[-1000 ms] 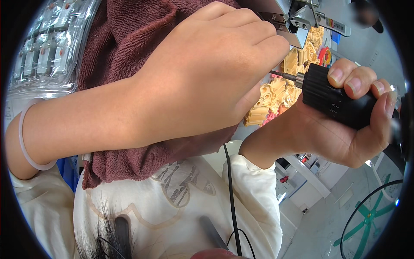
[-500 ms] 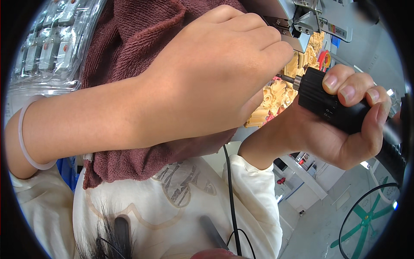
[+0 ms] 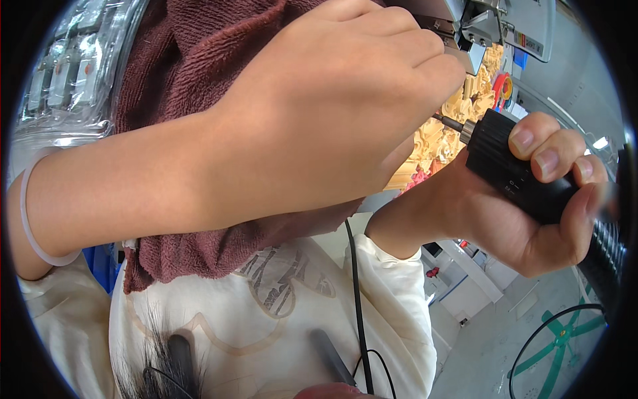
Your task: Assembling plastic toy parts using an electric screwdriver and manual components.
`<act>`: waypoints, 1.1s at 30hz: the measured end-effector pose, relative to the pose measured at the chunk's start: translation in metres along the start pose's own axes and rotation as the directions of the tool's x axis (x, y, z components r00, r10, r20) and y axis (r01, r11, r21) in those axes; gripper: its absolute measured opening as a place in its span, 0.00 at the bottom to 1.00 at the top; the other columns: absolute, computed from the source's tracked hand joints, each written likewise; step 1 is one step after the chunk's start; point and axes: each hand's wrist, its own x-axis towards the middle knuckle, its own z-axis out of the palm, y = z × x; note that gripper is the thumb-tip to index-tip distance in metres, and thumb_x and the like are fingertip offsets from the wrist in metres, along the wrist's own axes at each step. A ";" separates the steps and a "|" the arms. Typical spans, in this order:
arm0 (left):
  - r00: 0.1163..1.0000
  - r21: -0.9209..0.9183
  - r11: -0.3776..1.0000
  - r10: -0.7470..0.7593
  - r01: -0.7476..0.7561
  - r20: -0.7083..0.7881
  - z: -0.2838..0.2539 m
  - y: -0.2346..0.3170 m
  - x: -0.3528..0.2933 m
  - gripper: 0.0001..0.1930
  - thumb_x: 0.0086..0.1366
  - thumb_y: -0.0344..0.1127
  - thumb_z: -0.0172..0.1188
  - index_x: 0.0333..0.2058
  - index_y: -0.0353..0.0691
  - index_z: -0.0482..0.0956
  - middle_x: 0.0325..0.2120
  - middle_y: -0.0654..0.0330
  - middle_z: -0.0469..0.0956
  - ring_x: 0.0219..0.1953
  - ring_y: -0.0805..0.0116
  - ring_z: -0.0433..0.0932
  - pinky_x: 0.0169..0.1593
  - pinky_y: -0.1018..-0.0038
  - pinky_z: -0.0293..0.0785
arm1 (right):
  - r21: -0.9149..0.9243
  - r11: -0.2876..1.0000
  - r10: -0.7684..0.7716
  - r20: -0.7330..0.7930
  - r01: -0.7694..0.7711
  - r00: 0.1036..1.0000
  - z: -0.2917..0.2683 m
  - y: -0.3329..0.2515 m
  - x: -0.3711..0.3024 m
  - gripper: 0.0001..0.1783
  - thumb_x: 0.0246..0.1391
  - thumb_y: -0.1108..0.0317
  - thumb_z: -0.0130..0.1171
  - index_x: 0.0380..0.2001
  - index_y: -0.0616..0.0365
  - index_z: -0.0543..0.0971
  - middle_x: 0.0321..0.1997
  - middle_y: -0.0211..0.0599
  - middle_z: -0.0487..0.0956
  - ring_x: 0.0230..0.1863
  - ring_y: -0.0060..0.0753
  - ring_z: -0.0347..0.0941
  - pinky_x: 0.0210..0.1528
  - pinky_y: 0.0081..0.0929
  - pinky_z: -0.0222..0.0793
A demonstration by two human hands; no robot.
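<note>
My left hand [image 3: 332, 106] reaches across from the left, its back toward me. The fingers are curled closed on the far side, so whatever they hold is hidden. In my right hand [image 3: 505, 236] is a black handheld rotary tool [image 3: 492, 156] with a ribbed collar and a metal chuck. My fingers wrap around its body. Its slim dark bit [image 3: 450, 122] points left and its tip ends at the edge of my left hand; contact with anything is hidden.
A maroon towel [image 3: 199, 73] lies under my left forearm. Many cream-yellow moulded pieces [image 3: 432, 143] are heaped beyond my hands. A clear plastic tray [image 3: 73, 80] is at the far left, a metal fixture [image 3: 482, 30] at the far right. A black cable [image 3: 355, 286] hangs down my front.
Both hands and the rotary tool appear slightly farther right, the tool a little lower. My grip looks the same. The surroundings have shifted slightly with the view.
</note>
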 end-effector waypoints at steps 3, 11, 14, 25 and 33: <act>1.000 -0.010 1.000 -0.010 0.010 0.013 0.000 0.000 -0.002 0.10 0.49 0.28 0.61 0.32 0.40 0.73 0.32 0.57 0.73 0.41 0.55 0.74 0.46 0.64 0.67 | -0.023 1.000 0.008 0.064 -0.007 0.998 -0.001 0.001 0.001 0.12 0.50 0.62 0.51 0.27 0.62 0.74 0.18 0.41 0.69 0.19 0.34 0.66 0.25 0.26 0.64; 0.998 -0.023 0.999 -0.044 0.045 0.046 -0.003 -0.002 -0.004 0.10 0.50 0.28 0.61 0.33 0.40 0.73 0.32 0.57 0.73 0.41 0.55 0.74 0.46 0.64 0.67 | -0.066 0.997 0.046 0.094 -0.040 0.994 -0.019 -0.002 0.001 0.14 0.48 0.61 0.51 0.28 0.62 0.75 0.18 0.41 0.69 0.20 0.34 0.65 0.25 0.27 0.63; 0.997 -0.030 0.998 -0.053 0.055 0.059 -0.002 0.001 -0.004 0.10 0.50 0.29 0.61 0.33 0.40 0.73 0.32 0.57 0.73 0.41 0.55 0.74 0.46 0.64 0.67 | 0.007 1.000 0.001 0.036 -0.002 0.999 -0.008 0.001 -0.005 0.14 0.48 0.60 0.50 0.27 0.62 0.76 0.18 0.40 0.69 0.20 0.34 0.65 0.25 0.27 0.63; 0.991 -0.041 0.994 -0.098 0.103 0.091 -0.005 -0.001 -0.003 0.11 0.50 0.29 0.61 0.33 0.40 0.72 0.33 0.57 0.74 0.41 0.55 0.74 0.45 0.64 0.67 | -0.027 0.999 0.032 -0.005 -0.032 0.999 -0.017 0.004 -0.004 0.13 0.48 0.61 0.51 0.27 0.62 0.75 0.17 0.39 0.68 0.19 0.34 0.64 0.25 0.27 0.63; 0.985 -0.063 0.990 -0.121 0.130 0.123 -0.011 0.000 -0.004 0.11 0.51 0.29 0.61 0.34 0.40 0.72 0.33 0.57 0.74 0.41 0.55 0.74 0.45 0.64 0.67 | -0.015 0.998 0.065 0.046 -0.065 0.997 -0.009 0.006 -0.006 0.13 0.49 0.62 0.51 0.27 0.63 0.75 0.17 0.40 0.68 0.19 0.34 0.64 0.26 0.27 0.64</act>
